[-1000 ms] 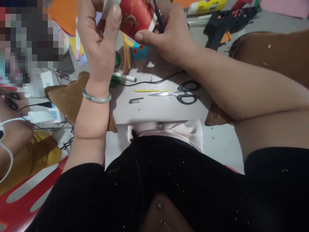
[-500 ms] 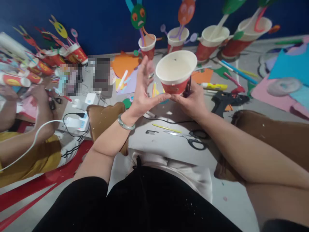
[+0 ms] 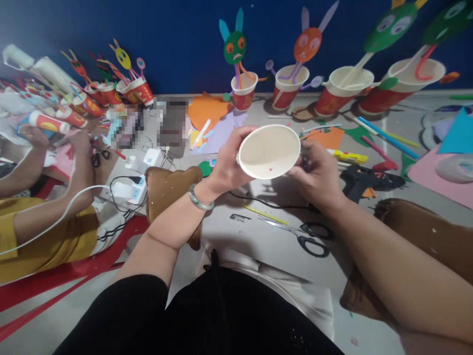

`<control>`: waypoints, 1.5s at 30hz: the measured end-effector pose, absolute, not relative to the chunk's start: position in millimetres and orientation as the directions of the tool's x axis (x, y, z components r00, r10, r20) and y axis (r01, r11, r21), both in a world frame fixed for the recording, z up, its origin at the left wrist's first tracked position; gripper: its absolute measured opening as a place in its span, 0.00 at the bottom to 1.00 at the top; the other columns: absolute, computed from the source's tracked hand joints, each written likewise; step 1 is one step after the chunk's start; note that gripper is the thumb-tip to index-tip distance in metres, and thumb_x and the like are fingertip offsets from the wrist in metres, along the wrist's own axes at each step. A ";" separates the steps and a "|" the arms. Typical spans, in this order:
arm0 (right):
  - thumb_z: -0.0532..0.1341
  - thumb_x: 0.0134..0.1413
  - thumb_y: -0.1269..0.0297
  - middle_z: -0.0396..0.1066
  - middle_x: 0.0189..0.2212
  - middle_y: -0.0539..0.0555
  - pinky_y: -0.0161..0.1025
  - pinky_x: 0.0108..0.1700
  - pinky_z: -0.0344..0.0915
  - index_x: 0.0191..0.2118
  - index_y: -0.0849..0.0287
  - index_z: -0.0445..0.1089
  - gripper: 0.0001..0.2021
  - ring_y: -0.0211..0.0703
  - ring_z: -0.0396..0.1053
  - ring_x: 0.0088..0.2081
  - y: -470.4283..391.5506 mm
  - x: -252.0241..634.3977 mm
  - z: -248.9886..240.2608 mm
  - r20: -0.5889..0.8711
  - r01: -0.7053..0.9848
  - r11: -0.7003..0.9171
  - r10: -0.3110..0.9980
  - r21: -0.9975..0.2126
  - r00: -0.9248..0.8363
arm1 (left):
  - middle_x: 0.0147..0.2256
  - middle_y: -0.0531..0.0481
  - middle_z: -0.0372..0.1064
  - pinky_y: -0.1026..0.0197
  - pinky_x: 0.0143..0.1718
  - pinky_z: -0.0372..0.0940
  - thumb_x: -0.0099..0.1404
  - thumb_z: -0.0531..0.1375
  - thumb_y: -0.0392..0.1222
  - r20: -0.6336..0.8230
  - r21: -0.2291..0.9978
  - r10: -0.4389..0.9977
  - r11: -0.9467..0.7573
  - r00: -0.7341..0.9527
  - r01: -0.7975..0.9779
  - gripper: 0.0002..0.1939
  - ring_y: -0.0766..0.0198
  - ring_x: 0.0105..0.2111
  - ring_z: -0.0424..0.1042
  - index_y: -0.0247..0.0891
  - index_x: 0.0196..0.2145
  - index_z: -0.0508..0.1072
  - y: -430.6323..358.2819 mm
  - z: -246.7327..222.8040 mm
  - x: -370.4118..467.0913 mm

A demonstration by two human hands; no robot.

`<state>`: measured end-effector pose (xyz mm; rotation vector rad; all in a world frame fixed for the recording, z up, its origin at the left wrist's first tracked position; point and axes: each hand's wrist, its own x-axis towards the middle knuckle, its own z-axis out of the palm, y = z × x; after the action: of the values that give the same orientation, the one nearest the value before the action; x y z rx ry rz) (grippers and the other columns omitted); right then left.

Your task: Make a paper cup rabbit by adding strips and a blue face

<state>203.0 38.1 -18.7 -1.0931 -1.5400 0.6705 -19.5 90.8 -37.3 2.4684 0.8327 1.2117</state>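
Note:
A red-and-white paper cup (image 3: 254,170) is held over the table, its wide white mouth tipped toward me. My left hand (image 3: 232,165), a bangle on its wrist, is closed round the cup's left side. At the right of the cup is my right hand (image 3: 320,172), its fingers bent round a small dark object (image 3: 306,162) that I cannot make out. Whether this hand also touches the cup is hidden. Beneath the hands lie black-handled scissors (image 3: 312,245), a yellow stick (image 3: 266,215) and a small black clip-like piece (image 3: 240,217).
Paper cups with paper-faced figures (image 3: 244,98) line the blue wall. On the right lie a black glue gun (image 3: 369,180), a yellow tube (image 3: 349,157) and coloured paper (image 3: 439,172). A power strip (image 3: 137,190) and a co-worker's arms (image 3: 79,167) are on the left.
The cup has come lower and tilted its mouth more toward me. My left hand has gone from spread fingers beside the cup to gripping it. The right hand has drawn toward the cup's right edge.

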 end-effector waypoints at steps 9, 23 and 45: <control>0.59 0.63 0.30 0.62 0.19 0.47 0.42 0.23 0.56 0.33 0.50 0.66 0.26 0.40 0.59 0.19 15.5 221.9 24.3 0.456 0.423 0.465 0.880 -0.777 -0.129 | 0.60 0.40 0.72 0.35 0.66 0.67 0.71 0.54 0.75 0.719 0.409 0.568 -0.812 0.402 0.416 0.37 0.44 0.65 0.71 0.50 0.66 0.60 93.0 -16.7 -29.8; 0.48 0.76 0.42 0.72 0.22 0.52 0.41 0.24 0.51 0.37 0.55 0.74 0.27 0.46 0.68 0.22 8.2 225.8 22.7 0.543 0.833 0.549 0.721 -0.067 -0.432 | 0.55 0.40 0.71 0.38 0.63 0.69 0.72 0.59 0.67 0.789 0.283 0.428 -0.890 0.441 0.358 0.33 0.48 0.58 0.72 0.53 0.66 0.57 102.1 -19.8 -30.7; 0.46 0.73 0.41 0.80 0.30 0.58 0.42 0.32 0.41 0.42 0.53 0.79 0.29 0.51 0.70 0.29 0.3 220.3 40.9 0.127 0.900 0.409 0.911 -0.153 -0.393 | 0.56 0.44 0.73 0.42 0.65 0.69 0.77 0.53 0.61 0.582 0.254 0.548 -0.825 0.601 0.505 0.21 0.52 0.60 0.74 0.51 0.60 0.62 90.3 -6.0 -29.7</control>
<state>220.3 0.3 40.9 -1.6082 -2.4720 0.0869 -29.7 90.3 -6.0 2.7543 0.9069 1.0345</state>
